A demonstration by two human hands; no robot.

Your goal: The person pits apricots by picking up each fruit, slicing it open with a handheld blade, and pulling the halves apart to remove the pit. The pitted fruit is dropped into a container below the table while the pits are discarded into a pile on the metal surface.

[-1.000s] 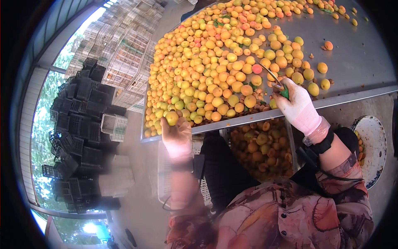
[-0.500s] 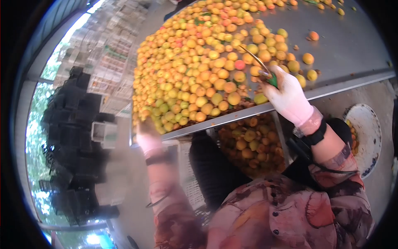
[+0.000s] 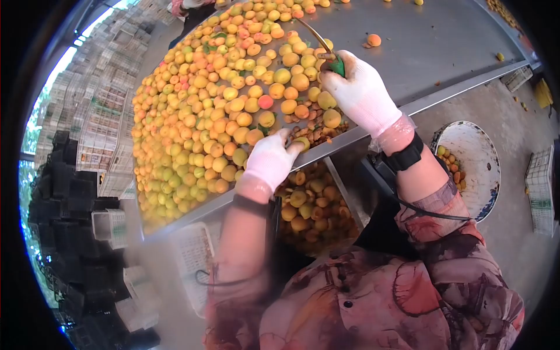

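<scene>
My right hand [image 3: 363, 93], in a white glove with stained fingertips, is closed round the green handle [image 3: 336, 65] of a curved knife [image 3: 315, 35]. Its thin blade points up and left over the fruit. At the table's near edge my left hand [image 3: 270, 158], also gloved, pinches a yellow-green apricot [image 3: 302, 143] between thumb and fingers. A wide heap of apricots [image 3: 198, 134] covers the left of the metal table [image 3: 420, 52]. Just beyond the held fruit lies a patch of brown pits and scraps [image 3: 319, 129].
Below the table edge, a container of apricots [image 3: 315, 204] sits between my legs. A white basin [image 3: 475, 149] with some fruit stands at right, near a white crate [image 3: 541, 189]. Black crates [image 3: 76, 233] and pale crates [image 3: 108, 122] are stacked at left. Another person [image 3: 195, 7] is partly visible at the top.
My left hand has come from the heap's left corner rightward toward my right hand and now holds an apricot. My right hand still grips the knife. The whole view has shifted.
</scene>
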